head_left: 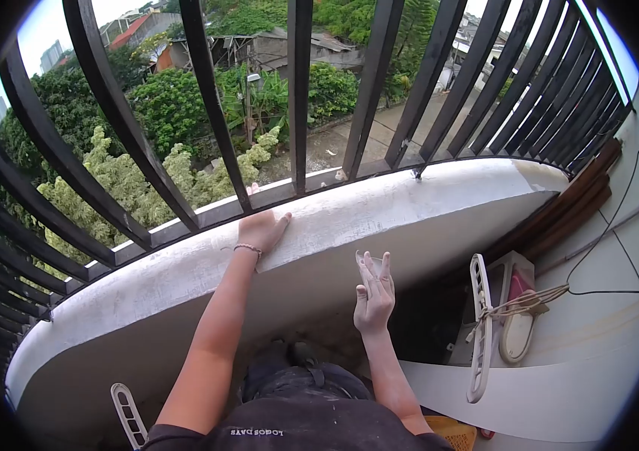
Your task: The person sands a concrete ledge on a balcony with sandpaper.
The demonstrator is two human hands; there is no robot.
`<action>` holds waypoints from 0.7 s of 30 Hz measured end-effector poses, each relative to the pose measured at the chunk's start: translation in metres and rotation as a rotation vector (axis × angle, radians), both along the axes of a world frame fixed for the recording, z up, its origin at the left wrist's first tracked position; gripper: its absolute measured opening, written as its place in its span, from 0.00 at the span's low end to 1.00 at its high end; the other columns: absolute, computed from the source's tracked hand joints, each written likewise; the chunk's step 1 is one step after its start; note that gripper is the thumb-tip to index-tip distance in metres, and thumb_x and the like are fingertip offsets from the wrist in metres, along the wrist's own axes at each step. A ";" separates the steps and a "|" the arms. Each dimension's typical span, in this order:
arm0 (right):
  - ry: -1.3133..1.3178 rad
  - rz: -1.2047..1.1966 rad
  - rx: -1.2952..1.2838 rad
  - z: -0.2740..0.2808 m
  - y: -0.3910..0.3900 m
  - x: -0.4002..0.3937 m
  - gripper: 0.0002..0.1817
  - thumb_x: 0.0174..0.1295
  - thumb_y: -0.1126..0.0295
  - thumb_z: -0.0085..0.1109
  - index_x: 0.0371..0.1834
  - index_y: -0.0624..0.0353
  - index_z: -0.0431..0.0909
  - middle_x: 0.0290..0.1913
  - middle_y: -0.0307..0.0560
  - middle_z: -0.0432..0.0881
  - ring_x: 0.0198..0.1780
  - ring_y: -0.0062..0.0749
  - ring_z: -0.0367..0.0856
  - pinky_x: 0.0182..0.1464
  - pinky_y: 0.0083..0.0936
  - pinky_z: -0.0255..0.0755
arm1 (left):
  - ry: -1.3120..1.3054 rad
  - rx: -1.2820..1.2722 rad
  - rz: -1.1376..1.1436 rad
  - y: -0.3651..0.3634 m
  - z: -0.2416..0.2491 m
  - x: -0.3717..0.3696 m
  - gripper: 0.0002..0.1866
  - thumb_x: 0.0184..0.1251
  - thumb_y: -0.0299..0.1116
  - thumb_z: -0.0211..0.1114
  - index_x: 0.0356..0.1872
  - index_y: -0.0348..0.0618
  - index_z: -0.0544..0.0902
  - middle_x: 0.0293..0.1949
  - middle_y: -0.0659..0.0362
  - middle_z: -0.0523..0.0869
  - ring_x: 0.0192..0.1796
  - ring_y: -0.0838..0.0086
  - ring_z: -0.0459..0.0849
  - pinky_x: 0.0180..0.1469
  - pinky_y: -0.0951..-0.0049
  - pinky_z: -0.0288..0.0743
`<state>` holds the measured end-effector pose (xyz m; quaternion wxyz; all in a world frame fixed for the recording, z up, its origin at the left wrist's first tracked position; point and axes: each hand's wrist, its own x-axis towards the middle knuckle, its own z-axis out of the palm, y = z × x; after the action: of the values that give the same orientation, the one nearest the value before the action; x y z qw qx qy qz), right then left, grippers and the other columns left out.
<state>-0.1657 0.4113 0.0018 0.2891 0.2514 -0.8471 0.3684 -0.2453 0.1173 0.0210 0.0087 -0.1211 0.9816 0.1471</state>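
My left hand (pixel 261 230) lies on the white ledge (pixel 349 204), a beaded bracelet round its wrist. Its thumb is spread along the ledge, and the other fingers pass under the bottom rail, partly hidden; pinkish fingertips show beyond it. My right hand (pixel 374 304), coated in whitish dust, is raised in front of the ledge's inner side. Between its fingers is a thin, pale, flat piece (pixel 360 258) with a rounded edge, whose kind I cannot make out. The dark metal railing (pixel 299 98) rises from the ledge.
At the right, a white plastic frame with slots (pixel 479 331) stands near a tied cord (pixel 522 301) and hanging cables. Brown pipes (pixel 590 180) run along the wall. A yellow basket (pixel 451 432) is at the lower right, another slotted white piece (pixel 128 413) at lower left. Trees lie beyond the railing.
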 end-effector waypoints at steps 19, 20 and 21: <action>-0.309 -0.319 -0.030 -0.051 0.099 0.041 0.28 0.83 0.55 0.38 0.62 0.63 0.85 0.68 0.56 0.82 0.81 0.62 0.61 0.72 0.45 0.65 | 0.186 0.146 -0.583 0.176 -0.019 -0.167 0.50 0.73 0.73 0.46 0.67 0.25 0.73 0.63 0.39 0.81 0.68 0.54 0.79 0.70 0.61 0.71; -0.322 -0.328 -0.040 -0.053 0.101 0.043 0.27 0.83 0.56 0.39 0.62 0.64 0.85 0.68 0.55 0.81 0.80 0.63 0.61 0.72 0.46 0.65 | 0.164 0.129 -0.588 0.188 -0.017 -0.170 0.53 0.73 0.73 0.45 0.73 0.24 0.66 0.70 0.39 0.75 0.74 0.56 0.73 0.75 0.62 0.65; -0.336 -0.341 -0.048 -0.053 0.103 0.044 0.26 0.82 0.57 0.40 0.62 0.64 0.84 0.69 0.54 0.81 0.80 0.65 0.61 0.73 0.47 0.65 | 0.174 0.076 -0.600 0.196 -0.017 -0.169 0.53 0.74 0.72 0.44 0.75 0.24 0.63 0.74 0.39 0.70 0.78 0.55 0.67 0.78 0.61 0.60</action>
<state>-0.1217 0.5141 -0.0509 0.2081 0.0331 -0.9044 0.3709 -0.4144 0.3131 0.0042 -0.0275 0.1872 0.9644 0.1845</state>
